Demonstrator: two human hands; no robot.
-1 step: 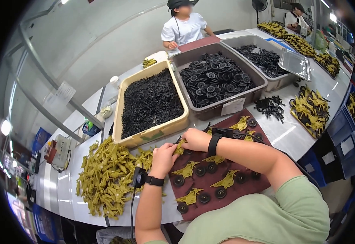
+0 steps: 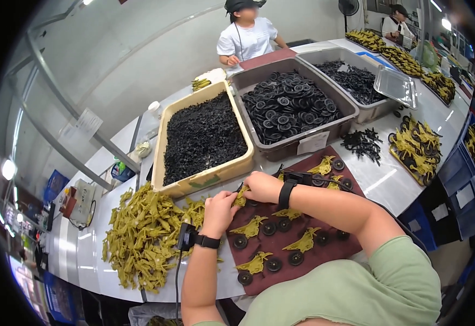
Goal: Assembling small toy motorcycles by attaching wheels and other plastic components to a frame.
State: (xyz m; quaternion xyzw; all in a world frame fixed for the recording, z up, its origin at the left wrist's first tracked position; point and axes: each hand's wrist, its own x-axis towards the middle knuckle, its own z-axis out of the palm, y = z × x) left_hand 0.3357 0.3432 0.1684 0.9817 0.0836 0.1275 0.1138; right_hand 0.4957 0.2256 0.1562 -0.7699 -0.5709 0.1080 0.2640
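My left hand [image 2: 219, 211] and my right hand [image 2: 262, 187] meet above the far left edge of a maroon mat [image 2: 264, 239]. Both are closed, pinching one yellow plastic toy motorcycle body [image 2: 240, 198] between them; a small dark bit shows by the fingertips, too small to name. Several yellow motorcycle bodies lie on the mat, such as the motorcycle body [image 2: 303, 240] below my right forearm, with black toy wheels [image 2: 274, 264] beside them. Left of my left hand spreads a big heap of loose yellow bodies [image 2: 142, 233]. My right forearm hides part of the mat.
Beyond my hands stand a cream bin [image 2: 205, 176] of small black parts, a grey-brown bin [image 2: 281, 149] of black wheels and a grey bin [image 2: 370, 113]. Rightward lie black pieces [image 2: 361, 144] and a tray of assembled yellow toys [image 2: 415, 148]. A co-worker [image 2: 246, 38] is across the table.
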